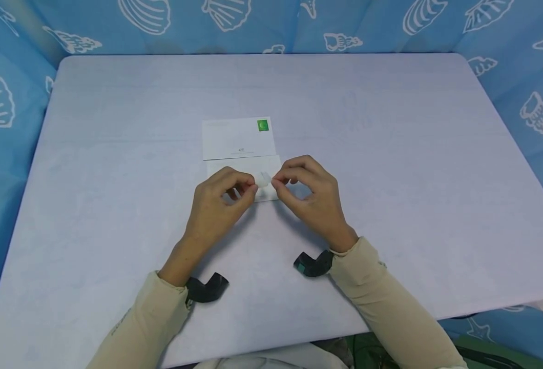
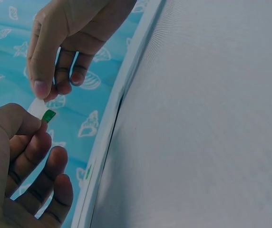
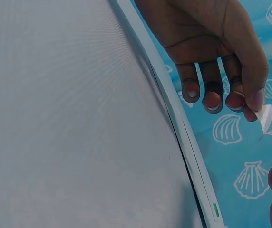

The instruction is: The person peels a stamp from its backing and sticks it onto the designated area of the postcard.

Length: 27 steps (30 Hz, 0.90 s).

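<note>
Between the fingertips of both hands is a small, thin white piece like a sticker (image 1: 263, 179). In the left wrist view a green patch (image 2: 49, 115) shows on it. My left hand (image 1: 223, 200) pinches one side with thumb and index finger. My right hand (image 1: 310, 192) pinches the other side the same way. From the right wrist, the white piece (image 3: 266, 116) looks bent or parted; I cannot tell if it is one layer or two. Beneath the hands lies a white envelope-like paper (image 1: 232, 136), with a green stamp (image 1: 263, 125) at its upper right corner.
A second white paper panel (image 1: 221, 164) adjoins the stamped one on its near side, partly hidden by the hands. Both lie on a white-covered table (image 1: 391, 154). A blue curtain (image 1: 280, 25) with white shells hangs around it. Each wrist carries a black camera mount (image 1: 207, 288).
</note>
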Each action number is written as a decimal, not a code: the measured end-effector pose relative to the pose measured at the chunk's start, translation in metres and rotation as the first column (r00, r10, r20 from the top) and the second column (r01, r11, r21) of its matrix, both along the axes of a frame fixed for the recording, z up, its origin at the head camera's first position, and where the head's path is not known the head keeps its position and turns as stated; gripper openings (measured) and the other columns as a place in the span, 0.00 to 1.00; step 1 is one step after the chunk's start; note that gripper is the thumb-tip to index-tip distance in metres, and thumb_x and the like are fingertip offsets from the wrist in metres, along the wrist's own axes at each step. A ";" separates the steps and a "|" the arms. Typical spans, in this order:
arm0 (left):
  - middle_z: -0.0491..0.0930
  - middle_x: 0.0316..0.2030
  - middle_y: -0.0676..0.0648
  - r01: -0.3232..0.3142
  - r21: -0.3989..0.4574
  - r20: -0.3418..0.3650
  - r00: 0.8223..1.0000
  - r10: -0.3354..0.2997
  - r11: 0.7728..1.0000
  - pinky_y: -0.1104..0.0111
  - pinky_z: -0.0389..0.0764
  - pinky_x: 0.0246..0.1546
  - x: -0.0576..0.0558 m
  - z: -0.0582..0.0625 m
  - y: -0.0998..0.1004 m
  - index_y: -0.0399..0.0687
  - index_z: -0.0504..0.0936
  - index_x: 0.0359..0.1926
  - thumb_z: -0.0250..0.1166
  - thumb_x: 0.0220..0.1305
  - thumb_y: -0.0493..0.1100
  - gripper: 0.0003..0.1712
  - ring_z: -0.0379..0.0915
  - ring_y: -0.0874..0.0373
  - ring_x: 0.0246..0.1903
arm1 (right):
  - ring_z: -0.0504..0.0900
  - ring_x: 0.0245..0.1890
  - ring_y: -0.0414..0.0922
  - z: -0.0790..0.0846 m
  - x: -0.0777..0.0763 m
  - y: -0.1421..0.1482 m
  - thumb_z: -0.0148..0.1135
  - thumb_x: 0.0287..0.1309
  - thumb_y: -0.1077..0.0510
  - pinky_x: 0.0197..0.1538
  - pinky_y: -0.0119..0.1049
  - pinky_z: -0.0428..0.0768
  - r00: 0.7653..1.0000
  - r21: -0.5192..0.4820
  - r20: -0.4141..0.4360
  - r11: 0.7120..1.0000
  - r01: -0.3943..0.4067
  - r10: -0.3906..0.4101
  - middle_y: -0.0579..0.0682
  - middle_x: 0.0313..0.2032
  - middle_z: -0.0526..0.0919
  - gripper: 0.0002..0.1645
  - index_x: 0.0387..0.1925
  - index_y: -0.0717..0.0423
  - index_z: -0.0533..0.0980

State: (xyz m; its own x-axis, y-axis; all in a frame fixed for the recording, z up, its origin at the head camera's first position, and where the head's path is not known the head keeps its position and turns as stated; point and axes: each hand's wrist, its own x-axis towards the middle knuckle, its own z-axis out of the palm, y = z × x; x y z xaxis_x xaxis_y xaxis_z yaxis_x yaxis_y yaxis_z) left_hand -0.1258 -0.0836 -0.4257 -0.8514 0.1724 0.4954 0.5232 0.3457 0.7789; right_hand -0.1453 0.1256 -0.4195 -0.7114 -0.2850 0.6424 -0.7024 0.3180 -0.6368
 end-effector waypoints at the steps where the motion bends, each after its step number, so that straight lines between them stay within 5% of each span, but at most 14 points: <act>1: 0.81 0.33 0.51 0.000 -0.001 0.002 1.000 0.000 1.000 0.68 0.80 0.32 0.000 0.000 0.000 0.41 0.86 0.38 0.68 0.64 0.35 0.02 0.75 0.62 0.31 | 0.77 0.36 0.43 0.000 0.000 0.000 0.69 0.60 0.63 0.40 0.38 0.76 1.000 0.000 0.004 1.000 0.000 0.000 0.49 0.39 0.81 0.02 0.33 0.58 0.85; 27: 0.80 0.32 0.52 0.000 0.001 0.009 1.000 0.000 1.000 0.68 0.80 0.32 -0.001 -0.001 0.000 0.42 0.86 0.37 0.68 0.64 0.36 0.02 0.75 0.63 0.31 | 0.77 0.36 0.45 0.005 0.000 0.002 0.70 0.54 0.70 0.39 0.41 0.77 0.997 -0.016 0.018 0.997 0.078 -0.078 0.53 0.36 0.81 0.05 0.29 0.60 0.83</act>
